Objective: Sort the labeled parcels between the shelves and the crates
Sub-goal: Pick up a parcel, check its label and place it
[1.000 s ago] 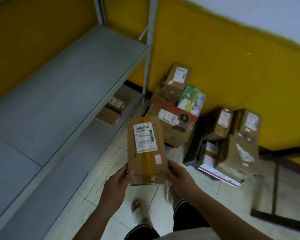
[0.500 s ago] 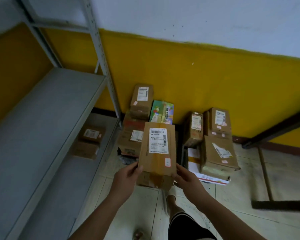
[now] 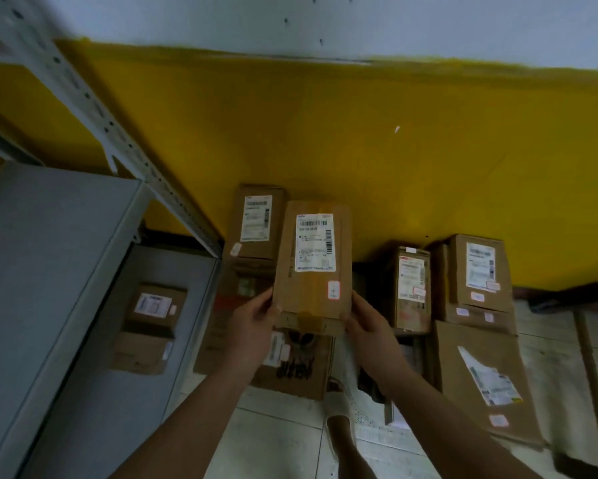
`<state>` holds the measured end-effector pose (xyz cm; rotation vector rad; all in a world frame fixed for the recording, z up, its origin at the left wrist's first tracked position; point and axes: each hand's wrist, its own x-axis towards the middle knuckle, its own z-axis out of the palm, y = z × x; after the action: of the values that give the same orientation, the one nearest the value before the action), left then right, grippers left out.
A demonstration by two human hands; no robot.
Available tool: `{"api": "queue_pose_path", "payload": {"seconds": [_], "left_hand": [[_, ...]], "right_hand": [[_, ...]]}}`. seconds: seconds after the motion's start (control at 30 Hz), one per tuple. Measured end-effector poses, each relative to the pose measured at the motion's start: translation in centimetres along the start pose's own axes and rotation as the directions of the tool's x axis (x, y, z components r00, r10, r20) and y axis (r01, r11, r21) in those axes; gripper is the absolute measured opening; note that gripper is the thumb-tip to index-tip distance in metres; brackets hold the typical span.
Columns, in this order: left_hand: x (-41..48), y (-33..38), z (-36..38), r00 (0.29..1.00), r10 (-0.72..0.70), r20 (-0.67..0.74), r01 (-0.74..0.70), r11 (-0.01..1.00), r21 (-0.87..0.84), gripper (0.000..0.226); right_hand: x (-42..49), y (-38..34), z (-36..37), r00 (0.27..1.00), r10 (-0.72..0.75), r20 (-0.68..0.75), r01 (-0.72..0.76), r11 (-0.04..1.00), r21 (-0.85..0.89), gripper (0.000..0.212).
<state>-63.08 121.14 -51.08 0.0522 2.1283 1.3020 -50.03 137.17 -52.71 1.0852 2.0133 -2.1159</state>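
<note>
A brown cardboard parcel (image 3: pixel 311 288) with a white barcode label and a small pink sticker is held up in front of me, label side facing me. My left hand (image 3: pixel 252 319) grips its lower left edge and my right hand (image 3: pixel 366 321) grips its lower right edge. Behind it, several labeled parcels lie in a pile on the floor against the yellow wall: one at the back (image 3: pixel 256 223), two at the right (image 3: pixel 411 288) (image 3: pixel 477 271), and a flat one (image 3: pixel 480 378) at the near right. A large box (image 3: pixel 290 371) lies under my hands.
A grey metal shelf unit (image 3: pixel 48 254) stands at the left with a slanted upright post (image 3: pixel 124 143). Its lower shelf carries two stacked parcels (image 3: pixel 149 326). A dark frame (image 3: pixel 587 357) rests on the tiled floor at the right. My foot (image 3: pixel 342 433) shows below.
The view has swung right and tilted up toward the wall. The parcel has risen slightly in both hands and now covers the colourful box in the pile.
</note>
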Motion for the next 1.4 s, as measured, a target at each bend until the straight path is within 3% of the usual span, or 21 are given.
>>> {"api": "queue_pose_path", "payload": {"seconds": [0.27,0.57,0.77,0.93,1.1,1.27,1.4], "left_hand": [[8.3,-1.1,3.2,0.996,-0.076,-0.048,0.074,0.996,-0.047,0.037],[12.6,-4.5,4.7,0.990,-0.029,-0.141,0.048,0.990,0.134,0.037],[11.1,-4.9,3.8,0.972,-0.125,-0.199,0.093,0.983,-0.161,0.026],[6.4,-6.2,-0.3,0.943,-0.254,-0.214,0.195,0.944,-0.265,0.019],[1.6,-8.8,-6.1,0.853,-0.441,-0.279,0.249,0.814,-0.525,0.016],[-3.2,-13.5,-11.0,0.787,-0.503,-0.356,0.211,0.763,-0.611,0.019],[-5.7,-19.4,-14.2,0.721,-0.571,-0.393,0.227,0.730,-0.645,0.022]], "right_hand": [[9.1,3.2,-1.2,0.999,0.033,-0.002,-0.033,0.998,0.051,0.047],[13.6,5.9,0.0,0.997,0.073,-0.010,-0.073,0.997,-0.031,0.046],[14.0,6.4,-1.1,0.994,0.098,0.049,-0.086,0.973,-0.216,0.043],[11.9,4.0,0.6,0.993,0.023,-0.119,-0.058,0.949,-0.309,0.025],[9.1,2.0,8.2,0.987,0.065,0.149,-0.005,0.929,-0.370,0.026],[6.1,3.6,18.3,0.896,0.058,0.441,0.137,0.907,-0.397,0.027],[4.0,7.1,26.1,0.807,0.087,0.584,0.189,0.899,-0.396,0.025]]}}
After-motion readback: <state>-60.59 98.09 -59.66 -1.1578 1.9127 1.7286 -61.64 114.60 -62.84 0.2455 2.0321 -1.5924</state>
